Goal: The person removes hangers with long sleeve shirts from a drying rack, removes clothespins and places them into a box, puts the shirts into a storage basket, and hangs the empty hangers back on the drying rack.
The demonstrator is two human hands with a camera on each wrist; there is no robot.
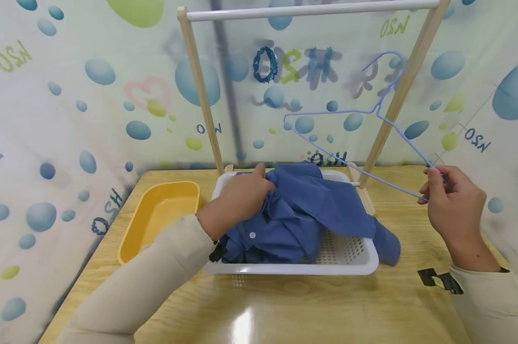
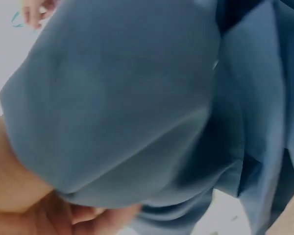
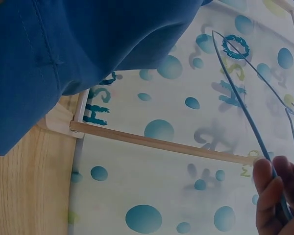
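Observation:
A crumpled blue button-up shirt [image 1: 293, 215] lies in a white plastic basket [image 1: 293, 269], with part of it draped over the basket's right side. My left hand [image 1: 247, 193] grips the shirt at the left of the pile; in the left wrist view its fingers [image 2: 108, 220] are partly hidden under the cloth. A blue wire hanger [image 1: 336, 112] is raised to the right, its hook upward. My right hand [image 1: 456, 205] pinches one corner of the hanger between thumb and fingers, apart from the shirt. In the right wrist view the hanger [image 3: 240, 98] stretches up from the fingers.
A garment rack with wooden posts [image 1: 200, 91] and a white top bar [image 1: 310, 10] stands behind the basket. Left of the basket sits a yellow tray [image 1: 130, 234]. All rest on a wooden table [image 1: 310, 310] against a patterned wall covering [image 1: 100, 157].

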